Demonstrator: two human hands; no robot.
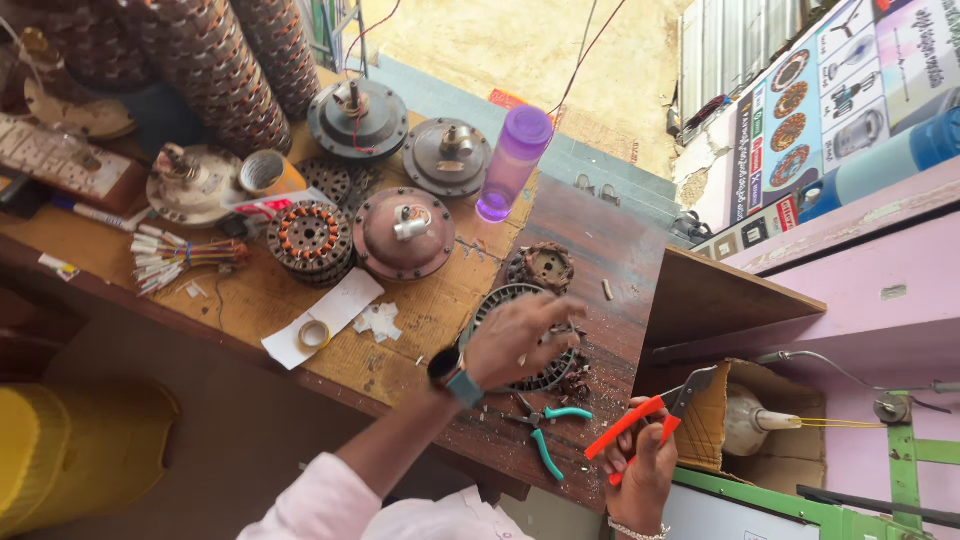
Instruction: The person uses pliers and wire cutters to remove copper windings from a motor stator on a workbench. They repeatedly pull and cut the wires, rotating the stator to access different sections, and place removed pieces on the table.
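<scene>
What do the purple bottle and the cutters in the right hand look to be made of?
Purple bottle: translucent plastic, probably; light shows through its body. Cutters in the right hand: dark metal jaws, orange grips that look plastic- or rubber-coated, smooth and matte.

A worn wooden desk (420,325) carries the parts. Take the purple bottle (512,163), upright near the far edge, as the landmark. Beside it, away from the bare end, sit two grey motor housings (358,118), and nearer than it a brown motor cover (404,232) and a copper-wound stator (310,240). Nearer still lie a tape roll (314,333) on white paper, a round stator core (520,335) and teal-handled pliers (545,430). Far beyond the stator lies a bundle of wires (170,258).
</scene>
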